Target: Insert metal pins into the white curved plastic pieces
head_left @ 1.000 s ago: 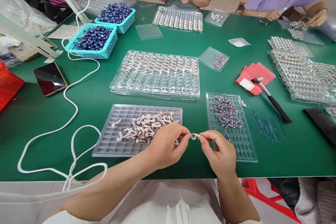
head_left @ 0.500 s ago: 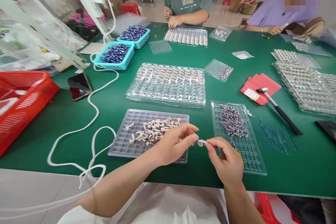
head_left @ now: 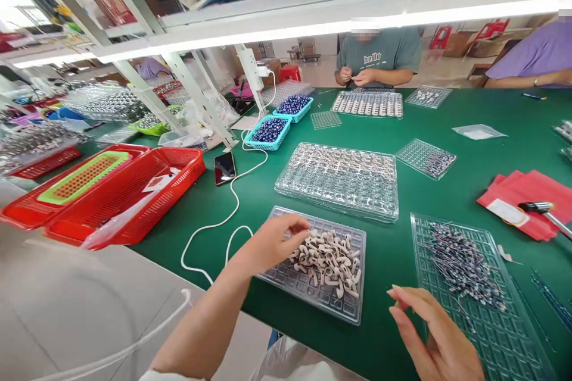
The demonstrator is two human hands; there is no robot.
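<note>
My left hand (head_left: 277, 241) hovers over the left side of a grey compartment tray (head_left: 286, 277), its thumb and fingers apart and curved, with nothing visible between them. A heap of small off-white, hook-shaped plastic pieces (head_left: 330, 259) lies in that tray, just beside my fingertips. Lower right, my right hand (head_left: 440, 330) is held over the table between two trays. A gap shows between its thumb and index finger, and I see nothing in it. Next to it lies a clear tray (head_left: 429, 297) bearing a tangle of thin-wired small parts (head_left: 465, 265).
Stacked clear blister trays (head_left: 337, 181) lie ahead. Blue baskets (head_left: 268, 134), a phone (head_left: 224, 168), a white cord (head_left: 232, 202) and red baskets (head_left: 170, 202) are leftward. A hammer (head_left: 543, 208) rests on red packets (head_left: 513, 202). A lit shelf (head_left: 313, 33) crosses above; two people sit opposite.
The view has swung left and up. My hands have parted: the left is now over the heap, the right stays right. The white hooked piece no longer shows in my right fingers.
</note>
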